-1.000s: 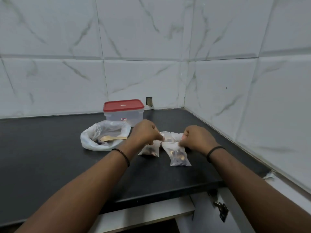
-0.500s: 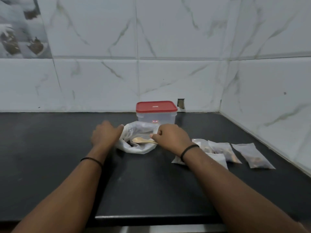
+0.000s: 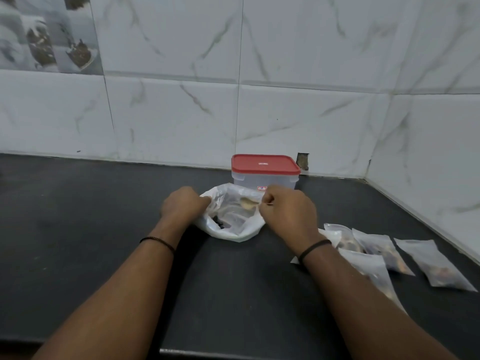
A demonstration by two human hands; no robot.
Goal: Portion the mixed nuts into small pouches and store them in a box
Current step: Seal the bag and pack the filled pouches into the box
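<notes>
A crumpled white plastic bag [image 3: 233,231] with a few dark nuts inside sits on the black counter [image 3: 91,216]. My left hand [image 3: 181,206] grips the bag's left rim. My right hand [image 3: 288,211] is curled at the bag's right rim and pinches the handle of a wooden spoon [image 3: 248,203], whose bowl is over the bag's mouth. Behind the bag stands a clear box with a red lid [image 3: 265,166], closed. Several filled small pouches [image 3: 376,245] lie on the counter to the right, one more pouch [image 3: 436,266] farthest right.
White marble-look tiled walls meet at the back right corner. A small hole in the wall [image 3: 302,161] is beside the box. The counter's front edge runs along the bottom of the view.
Both hands left the pouches and moved left to the bag. The right hand has taken the spoon's handle and raised it; the left hand has closed on the bag's rim.
</notes>
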